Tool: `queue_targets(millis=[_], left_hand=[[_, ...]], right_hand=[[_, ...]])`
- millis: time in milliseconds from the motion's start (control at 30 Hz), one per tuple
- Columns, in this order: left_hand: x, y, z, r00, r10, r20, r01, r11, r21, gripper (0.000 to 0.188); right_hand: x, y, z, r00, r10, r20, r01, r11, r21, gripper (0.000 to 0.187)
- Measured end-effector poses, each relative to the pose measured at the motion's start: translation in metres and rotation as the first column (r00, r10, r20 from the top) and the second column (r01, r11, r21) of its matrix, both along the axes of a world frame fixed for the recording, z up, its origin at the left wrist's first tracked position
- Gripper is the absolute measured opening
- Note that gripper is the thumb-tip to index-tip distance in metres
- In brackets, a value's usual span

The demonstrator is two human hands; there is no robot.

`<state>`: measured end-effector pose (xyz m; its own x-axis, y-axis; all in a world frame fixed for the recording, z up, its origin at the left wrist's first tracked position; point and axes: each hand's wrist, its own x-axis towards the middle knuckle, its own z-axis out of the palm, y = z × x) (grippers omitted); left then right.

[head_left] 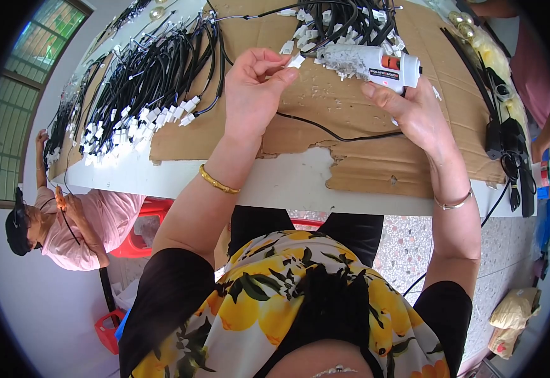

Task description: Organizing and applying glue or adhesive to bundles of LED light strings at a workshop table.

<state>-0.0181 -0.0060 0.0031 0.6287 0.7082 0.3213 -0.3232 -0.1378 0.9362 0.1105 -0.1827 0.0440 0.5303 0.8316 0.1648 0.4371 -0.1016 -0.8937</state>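
My left hand (pixel 253 88) pinches a small white plug connector (pixel 296 61) between thumb and fingertips. Closed around a white hot glue gun (pixel 385 66) is my right hand (pixel 416 110), thumb along its near side. The gun lies level, its clump-covered front end pointing left, and its tip is close to the connector. Whether tip and connector touch, I cannot tell. Just beyond both hands is a heap of black cables with white connectors (pixel 344 19). A larger bundle of such cables (pixel 155 88) spreads to the left of my left hand.
Torn cardboard (pixel 306 135) covers much of the white table (pixel 281 186). A black cord (pixel 338 135) crosses it below my hands. Black adapters and cords (pixel 498 138) lie at the right edge. One co-worker in pink (pixel 92 220) sits at left; another person's arm (pixel 549 129) shows at right.
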Motion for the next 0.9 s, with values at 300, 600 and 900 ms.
queue_targets(millis=[300, 600, 900], left_hand=[[-0.0009, 0.0006, -0.0013, 1.0, 0.014, 0.004, -0.014, 1.0, 0.022, 0.022], [-0.0006, -0.0003, 0.0016, 1.0, 0.012, 0.016, -0.012, 1.0, 0.005, 0.021], [-0.0015, 0.0016, -0.0014, 0.996, 0.075, -0.037, -0.07, 0.99, 0.123, 0.022]], right_hand=[[-0.0051, -0.0018, 0.0076, 1.0, -0.017, 0.008, 0.017, 0.997, -0.071, 0.028], [-0.0032, -0.0014, 0.003, 1.0, 0.006, -0.019, -0.006, 1.0, 0.011, 0.029], [-0.003, -0.0002, 0.0033, 1.0, -0.009, 0.014, 0.009, 0.999, -0.035, 0.028]])
